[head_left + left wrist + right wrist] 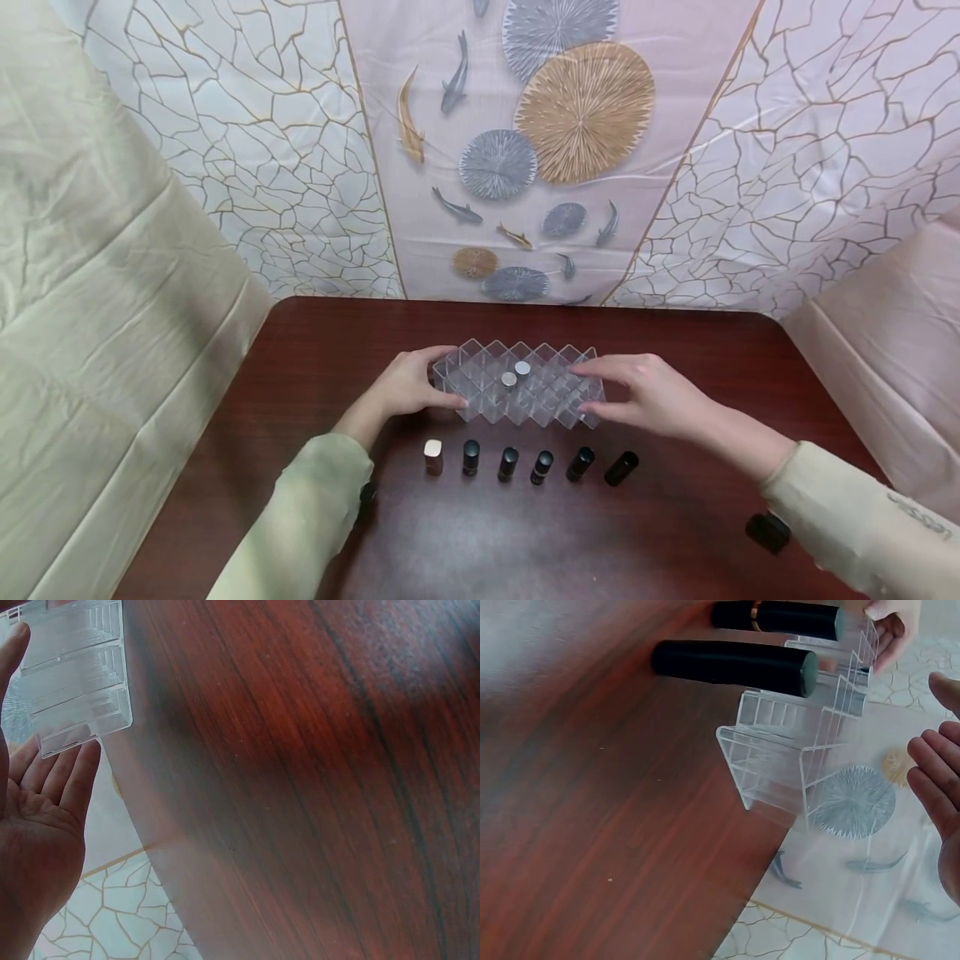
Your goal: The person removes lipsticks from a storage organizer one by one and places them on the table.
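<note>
A clear lipstick organizer [487,396] with diamond-shaped compartments is at the middle of the table, with two silver-topped tubes [522,367] inside. My left hand [411,383] holds its left end, thumb on the near side and fingers on the far side. In the left wrist view that hand's straight fingers [79,776] lie against the organizer's edge. My right hand [648,392] overlaps the right end in the head view. From the right wrist, the right hand [941,780] shows extended fingers and a gap between them and the organizer [772,750].
In front of the organizer stands a row of lipsticks: a pale-capped one [433,457] at the left, then several black ones [543,467]. The rightmost black lipstick [621,468] ends the row. Behind the dark wooden table [337,325] hangs a patterned cloth [300,150].
</note>
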Available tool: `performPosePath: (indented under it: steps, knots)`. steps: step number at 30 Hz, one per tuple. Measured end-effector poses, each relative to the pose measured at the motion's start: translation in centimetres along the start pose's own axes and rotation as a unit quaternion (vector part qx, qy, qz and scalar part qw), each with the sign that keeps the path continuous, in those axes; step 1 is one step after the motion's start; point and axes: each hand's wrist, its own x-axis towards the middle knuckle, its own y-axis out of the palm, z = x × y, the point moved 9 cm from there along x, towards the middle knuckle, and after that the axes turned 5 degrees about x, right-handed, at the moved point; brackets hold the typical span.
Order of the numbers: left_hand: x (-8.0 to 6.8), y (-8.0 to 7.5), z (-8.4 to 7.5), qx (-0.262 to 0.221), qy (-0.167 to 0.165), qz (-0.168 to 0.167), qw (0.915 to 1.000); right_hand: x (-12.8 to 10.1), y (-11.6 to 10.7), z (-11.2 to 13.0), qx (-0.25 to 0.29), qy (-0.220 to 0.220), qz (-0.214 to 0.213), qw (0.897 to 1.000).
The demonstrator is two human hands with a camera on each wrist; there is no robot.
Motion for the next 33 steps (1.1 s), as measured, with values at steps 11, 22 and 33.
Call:
performPosePath:
  steps: [11,22,33]
  knots:
    - [-0.1,0.0,0.2,-0.002,-0.004,0.002,1.0,3.4,1.8,-0.7,0.04,0.013,0.04,0.998]
    - [-0.2,0.0,0.1,-0.005,-0.007,0.005,0.9999,5.4,3.8,-1.4,0.044,0.029,0.084,0.995]
    - [0.1,0.2,0.3,-0.009,-0.008,0.003,0.9999,6.9,5.3,-1.8,0.045,0.018,0.108,0.993]
